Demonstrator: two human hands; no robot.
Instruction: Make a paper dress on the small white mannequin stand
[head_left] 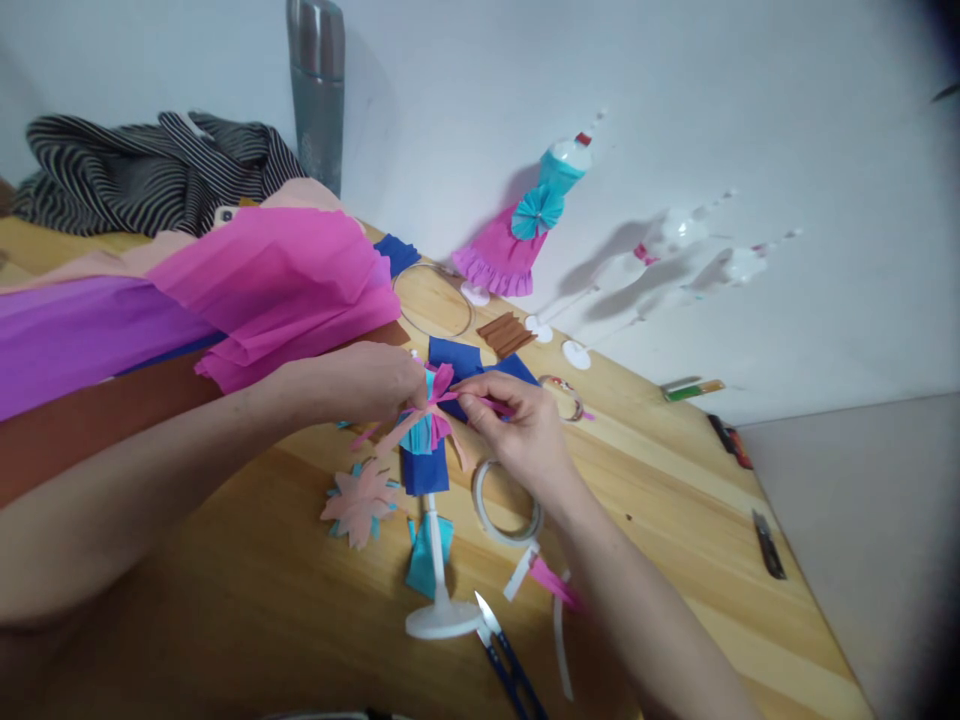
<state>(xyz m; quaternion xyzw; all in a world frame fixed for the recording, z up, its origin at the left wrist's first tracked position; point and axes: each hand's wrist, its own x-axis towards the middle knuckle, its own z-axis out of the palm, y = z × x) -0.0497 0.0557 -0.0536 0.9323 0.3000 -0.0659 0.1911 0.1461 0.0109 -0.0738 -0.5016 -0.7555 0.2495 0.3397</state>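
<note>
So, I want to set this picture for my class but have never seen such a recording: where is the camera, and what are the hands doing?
There is no machine here: a person works with two bare hands. The single camera sits on their head, looking forward and down, so you see the arms as their owner does. The left hand pinches the top of a small dress stand wrapped in blue paper; the right hand pinches a pink paper strip that leads to the same spot. On the wooden table lie a tape roll, snips, a paper flower and pink crepe paper. By the wall stand a finished paper dress and a metal flask.
</note>
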